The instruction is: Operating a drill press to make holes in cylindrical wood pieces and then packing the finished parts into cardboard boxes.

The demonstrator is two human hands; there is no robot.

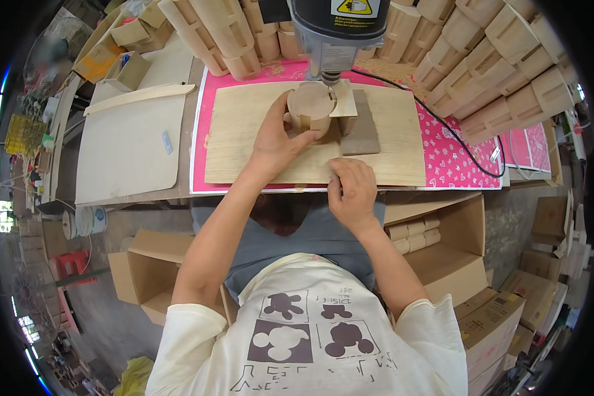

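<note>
Left hand (pixel 274 144) clasps a wooden cylinder (pixel 311 104), apparently aligning, needing steadiness at the spindle (pixel 330 77) beyond; right hand (pixel 355 193) half-curled, contents unclear.

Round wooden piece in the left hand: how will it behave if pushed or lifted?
The round wooden piece is probably stiff: it looks like wood and shows no dent in the grip of the left hand. Its matte surface suggests little slipping. Laid on its curved side, it could roll.

On my feed, soft light fell on the left hand (pixel 275 140), fairly sharp; a window (pixel 3 216) glared far left (overexposed), and edges curved into black.
</note>
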